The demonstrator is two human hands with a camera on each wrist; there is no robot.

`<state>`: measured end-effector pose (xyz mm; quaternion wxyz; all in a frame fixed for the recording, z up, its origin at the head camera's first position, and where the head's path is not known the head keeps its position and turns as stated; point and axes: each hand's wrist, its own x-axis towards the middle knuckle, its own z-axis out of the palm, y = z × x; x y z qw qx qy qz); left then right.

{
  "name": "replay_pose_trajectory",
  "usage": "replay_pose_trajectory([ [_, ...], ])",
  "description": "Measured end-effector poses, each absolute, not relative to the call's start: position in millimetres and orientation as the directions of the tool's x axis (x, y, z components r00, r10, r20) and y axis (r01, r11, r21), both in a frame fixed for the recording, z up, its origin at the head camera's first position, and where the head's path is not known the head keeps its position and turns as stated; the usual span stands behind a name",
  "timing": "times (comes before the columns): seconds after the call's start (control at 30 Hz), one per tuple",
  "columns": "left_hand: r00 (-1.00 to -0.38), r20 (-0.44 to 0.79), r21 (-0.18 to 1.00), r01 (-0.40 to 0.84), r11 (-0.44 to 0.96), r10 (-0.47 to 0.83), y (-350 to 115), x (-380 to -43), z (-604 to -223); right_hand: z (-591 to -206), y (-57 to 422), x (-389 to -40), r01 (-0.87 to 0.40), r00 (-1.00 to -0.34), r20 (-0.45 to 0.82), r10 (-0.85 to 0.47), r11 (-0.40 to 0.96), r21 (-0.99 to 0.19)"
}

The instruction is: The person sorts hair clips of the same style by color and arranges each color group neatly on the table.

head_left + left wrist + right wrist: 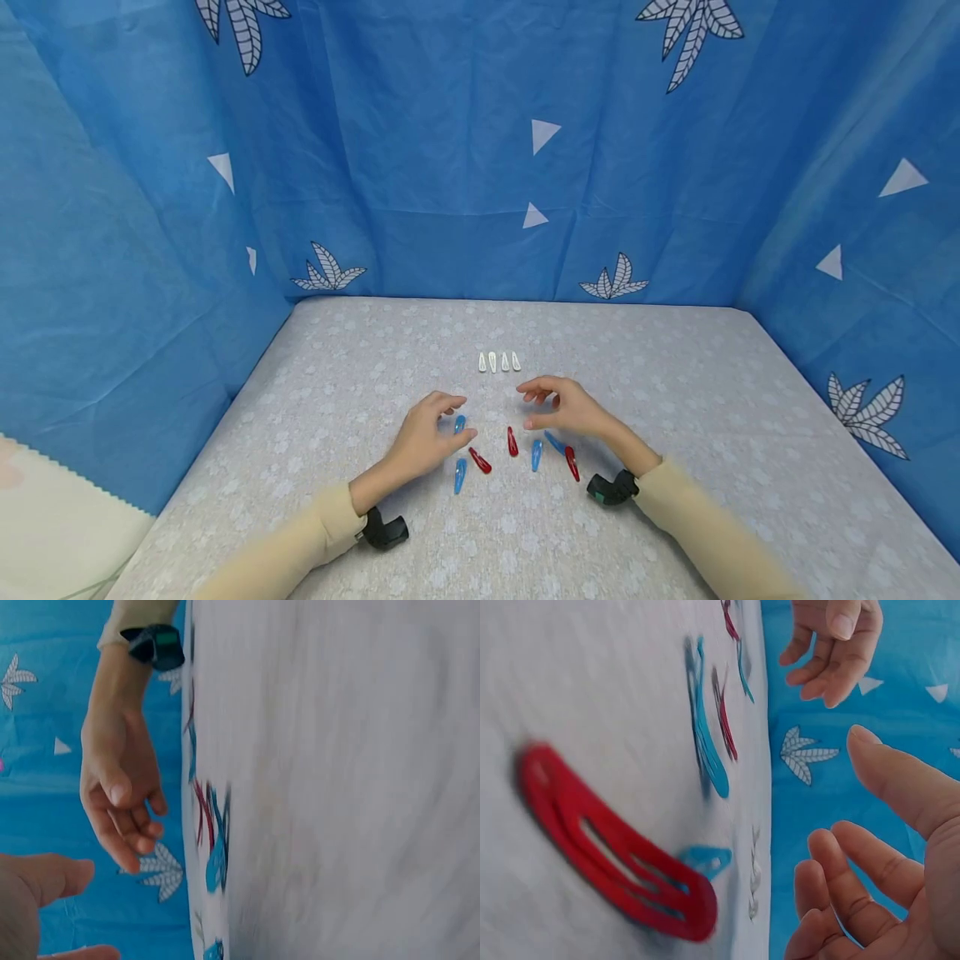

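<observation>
In the head view my left hand (427, 433) hovers with fingers apart, holding nothing. A blue hair clip (460, 423) shows between its thumb and fingers, and another blue hair clip (460, 476) lies just below it. Beside the thumb is a red hair clip (480, 461). My right hand (567, 406) is also off the table, fingers loosely bent and nothing held. Near it lie a blue hair clip (555, 442), a second blue one (536, 455) and a red hair clip (615, 847), large in the right wrist view. Between the hands rests a red hair clip (512, 442).
Farther back, several white hair clips (492, 362) stand side by side in a row. A patterned grey cloth covers the table (360, 350). Blue curtains (465, 167) enclose the back and both sides. Each wrist wears a black camera (386, 531).
</observation>
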<state>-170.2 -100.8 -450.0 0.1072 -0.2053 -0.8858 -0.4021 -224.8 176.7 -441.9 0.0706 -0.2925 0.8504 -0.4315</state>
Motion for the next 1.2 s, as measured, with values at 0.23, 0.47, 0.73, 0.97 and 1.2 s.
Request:
replay_pose_trajectory([
  [0.23, -0.874, 0.422, 0.681, 0.482, 0.551, 0.243, -98.2, -151.4, -459.5, -448.0, 171.9, -215.5, -0.444, -0.815, 0.136, -0.563, 0.457, -0.771],
  [0.47, -0.896, 0.392, 0.654, 0.430, 0.622, 0.207, -96.4, -137.5, -473.5, -456.2, 168.4, -215.1, -0.463, -0.802, 0.151, -0.578, 0.442, -0.768],
  [0.73, -0.882, 0.437, 0.622, 0.438, 0.650, 0.176, -91.7, -133.9, -481.8, -461.3, 163.7, -210.8, -0.452, -0.803, 0.136, -0.580, 0.443, -0.774],
  [0.97, -0.884, 0.430, 0.597, 0.431, 0.676, 0.184, -88.2, -133.0, -484.9, -464.1, 162.6, -207.3, -0.465, -0.800, 0.146, -0.582, 0.449, -0.763],
  [1.2, -0.875, 0.440, 0.545, 0.439, 0.714, 0.202, -84.8, -131.0, -487.0, -469.3, 163.2, -206.4, -0.469, -0.806, 0.125, -0.579, 0.495, -0.731],
])
